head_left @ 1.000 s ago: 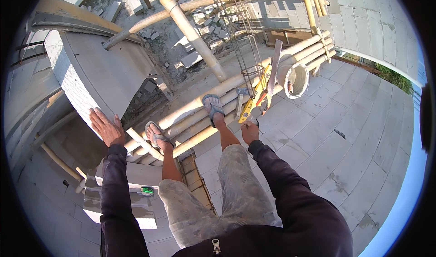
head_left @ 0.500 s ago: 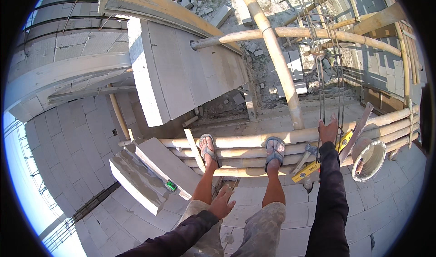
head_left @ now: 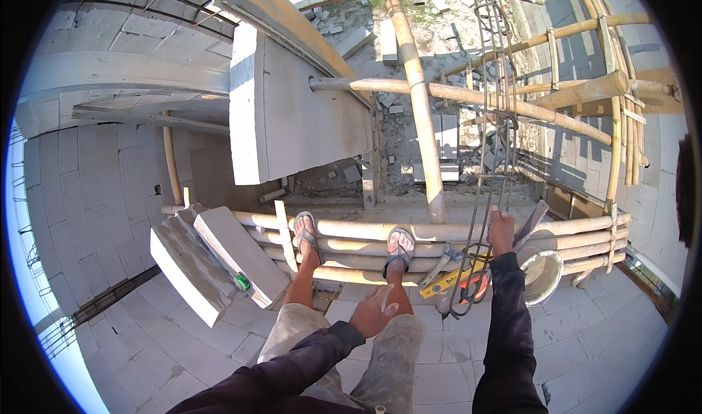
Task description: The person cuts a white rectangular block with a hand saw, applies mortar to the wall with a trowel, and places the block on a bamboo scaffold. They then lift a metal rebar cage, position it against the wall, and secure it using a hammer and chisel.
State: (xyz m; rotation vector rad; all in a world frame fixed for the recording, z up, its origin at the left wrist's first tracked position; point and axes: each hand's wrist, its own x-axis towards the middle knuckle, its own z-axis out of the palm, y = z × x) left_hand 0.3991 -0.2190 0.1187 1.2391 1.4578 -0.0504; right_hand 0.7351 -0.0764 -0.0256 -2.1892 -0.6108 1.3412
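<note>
My right hand is closed around a bar of a long, narrow steel rebar cage. The cage rises away from me, and its lower end hangs over a yellow spirit level. Held in front of my thighs, my left hand has nothing in it, and its fingers are stretched out. Beside the level lie a hammer and a handsaw with an orange-red handle. A mortar-stained bucket stands to the right of my right forearm.
My sandalled feet rest on a row of bamboo poles. Left of them, pale blocks carry a green tape measure. A drop with rubble lies beyond the poles. Crossing bamboo poles and a block wall stand ahead.
The view has swung to the right. My right hand has closed on the rebar cage, whose lower end now shows nearer me, over the level. My left hand has moved across in front of my legs.
</note>
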